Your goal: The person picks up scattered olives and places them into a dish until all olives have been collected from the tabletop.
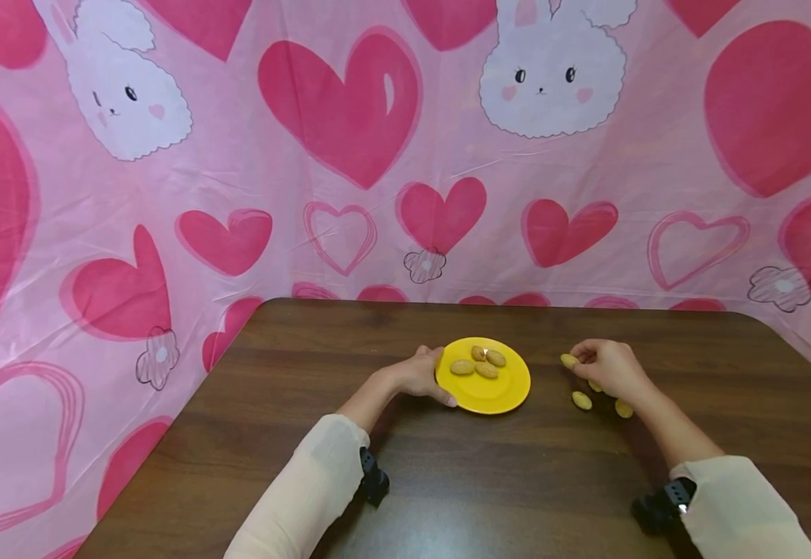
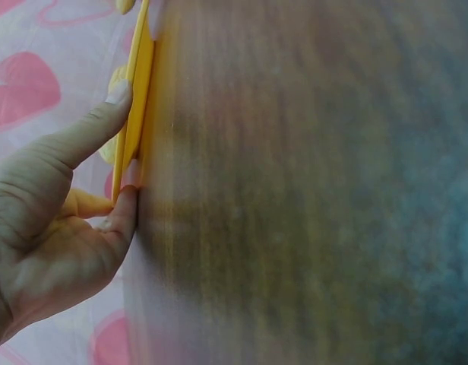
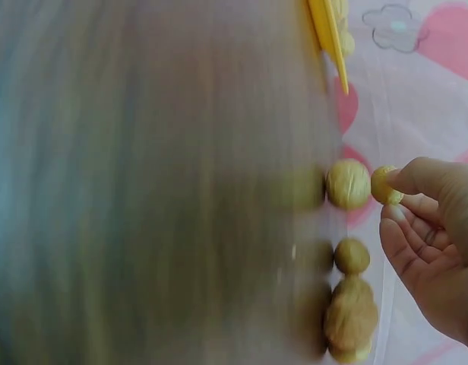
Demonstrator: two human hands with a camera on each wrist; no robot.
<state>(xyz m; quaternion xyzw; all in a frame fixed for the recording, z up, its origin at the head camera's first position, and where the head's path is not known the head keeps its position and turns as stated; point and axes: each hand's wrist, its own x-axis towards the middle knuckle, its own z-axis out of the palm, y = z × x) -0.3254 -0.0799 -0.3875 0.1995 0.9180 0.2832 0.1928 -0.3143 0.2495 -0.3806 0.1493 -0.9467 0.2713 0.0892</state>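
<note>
My left hand (image 1: 415,375) holds the left edge of a round yellow plate (image 1: 482,400). In the left wrist view the thumb (image 2: 105,125) lies over the plate's rim (image 2: 121,152), with fingers against the edge from the other side. Several oval tan nuts (image 1: 461,367) with grooved shells lie on the plate. To its right, my right hand (image 1: 611,369) pinches one nut (image 3: 384,186) between thumb and fingertips, above the table. Loose nuts (image 1: 582,401) lie on the table below and beside that hand, one partly hidden by it.
The brown wooden table (image 1: 447,481) ends at a far edge behind the plate. A pink cloth (image 1: 461,147) with hearts and rabbits hangs behind it. Black wrist cameras (image 1: 374,477) sit at both cuffs.
</note>
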